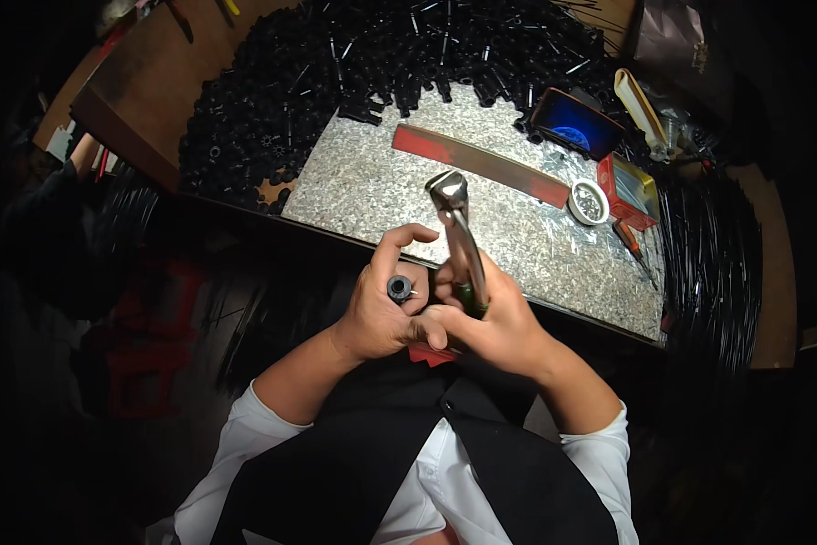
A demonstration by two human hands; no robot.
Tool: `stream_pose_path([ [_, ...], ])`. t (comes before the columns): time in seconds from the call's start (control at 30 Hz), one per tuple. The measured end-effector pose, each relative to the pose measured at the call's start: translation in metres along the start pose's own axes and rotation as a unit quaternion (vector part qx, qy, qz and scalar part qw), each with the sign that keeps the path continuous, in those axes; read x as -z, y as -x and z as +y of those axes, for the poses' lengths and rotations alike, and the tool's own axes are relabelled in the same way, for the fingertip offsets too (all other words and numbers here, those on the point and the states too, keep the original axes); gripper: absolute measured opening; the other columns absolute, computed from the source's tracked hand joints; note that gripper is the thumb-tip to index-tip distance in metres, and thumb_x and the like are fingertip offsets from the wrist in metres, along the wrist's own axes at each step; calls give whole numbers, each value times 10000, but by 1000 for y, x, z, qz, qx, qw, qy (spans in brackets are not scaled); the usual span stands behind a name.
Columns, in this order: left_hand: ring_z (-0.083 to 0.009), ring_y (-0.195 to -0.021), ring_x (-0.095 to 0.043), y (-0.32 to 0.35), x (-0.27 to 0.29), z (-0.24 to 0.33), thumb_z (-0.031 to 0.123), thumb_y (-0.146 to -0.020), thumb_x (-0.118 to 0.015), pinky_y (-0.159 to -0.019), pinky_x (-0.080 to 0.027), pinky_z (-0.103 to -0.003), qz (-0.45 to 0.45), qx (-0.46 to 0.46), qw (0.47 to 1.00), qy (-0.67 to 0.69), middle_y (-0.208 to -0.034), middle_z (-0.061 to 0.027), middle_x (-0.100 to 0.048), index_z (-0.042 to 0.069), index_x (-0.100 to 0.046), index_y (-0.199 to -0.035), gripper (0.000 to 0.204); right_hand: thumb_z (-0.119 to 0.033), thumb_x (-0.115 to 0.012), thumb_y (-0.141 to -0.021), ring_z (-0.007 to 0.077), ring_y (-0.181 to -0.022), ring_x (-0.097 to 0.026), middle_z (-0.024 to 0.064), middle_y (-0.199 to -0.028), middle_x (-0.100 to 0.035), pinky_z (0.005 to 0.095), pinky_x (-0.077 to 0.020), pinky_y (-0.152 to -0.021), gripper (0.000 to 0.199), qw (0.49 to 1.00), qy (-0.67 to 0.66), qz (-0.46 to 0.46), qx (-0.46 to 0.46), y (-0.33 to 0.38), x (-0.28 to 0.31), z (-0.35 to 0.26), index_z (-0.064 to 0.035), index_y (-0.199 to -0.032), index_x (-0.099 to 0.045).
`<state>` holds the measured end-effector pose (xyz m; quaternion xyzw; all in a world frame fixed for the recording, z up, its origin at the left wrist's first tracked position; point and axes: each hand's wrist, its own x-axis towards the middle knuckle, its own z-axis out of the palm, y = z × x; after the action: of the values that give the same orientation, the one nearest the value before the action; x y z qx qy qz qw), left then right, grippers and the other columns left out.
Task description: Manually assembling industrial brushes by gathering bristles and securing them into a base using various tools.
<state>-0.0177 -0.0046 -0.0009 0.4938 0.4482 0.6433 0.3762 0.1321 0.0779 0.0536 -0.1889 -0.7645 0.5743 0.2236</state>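
Note:
My left hand (372, 304) is closed round a small black tube-shaped part (399, 289), its round end with a hole facing up. A thin pale bit sticks out beside that end, too small to name. Metal end-cutting pliers (461, 238) are gripped in my right hand (499, 318), their head pointing up and away over the near edge of the worktop. Both hands are close together in front of my body, below the worktop edge. The right thumb reaches toward the left palm, and the lower part of the handles is hidden by the right hand.
A large heap of black parts (372, 54) covers the back of the speckled worktop (354, 191). Across it lies a red-brown bar (481, 165). On the right are a phone (576, 123), a white dish (588, 202), a red box (628, 191), a screwdriver (631, 241) and black rods (713, 263).

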Motion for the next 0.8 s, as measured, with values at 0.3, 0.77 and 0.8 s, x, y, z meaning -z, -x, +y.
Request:
stream_pose_path([
  [0.3, 2, -513, -368, -2, 12, 15, 587, -487, -782, -489, -269, -161, 37, 59, 997, 16, -559, 89, -374, -17, -366, -1228, 1042, 37, -659, -649, 252, -641, -544, 129, -794, -512, 365, -458, -608, 733, 940, 327, -88, 40, 29, 36, -15, -37, -1341, -429],
  [0.77, 4, -603, -417, -6, 10, 12, 495, -527, -824, -571, -324, -156, -6, 60, 997, -52, -631, 76, -525, 17, -434, -1164, 888, 18, -623, -706, 208, -548, -472, 73, -691, -415, 342, -394, -472, 622, 818, 552, -7, 164, 32, 29, 2, -55, -1312, -504],
  [0.8, 4, -600, -418, -6, 10, 12, 480, -535, -833, -564, -321, -157, -5, 53, 997, -61, -633, 73, -526, 21, -427, -1170, 883, 32, -633, -731, 202, -550, -466, 66, -675, -414, 338, -382, -471, 578, 808, 560, 14, 183, 31, 29, 2, -61, -1291, -525],
])
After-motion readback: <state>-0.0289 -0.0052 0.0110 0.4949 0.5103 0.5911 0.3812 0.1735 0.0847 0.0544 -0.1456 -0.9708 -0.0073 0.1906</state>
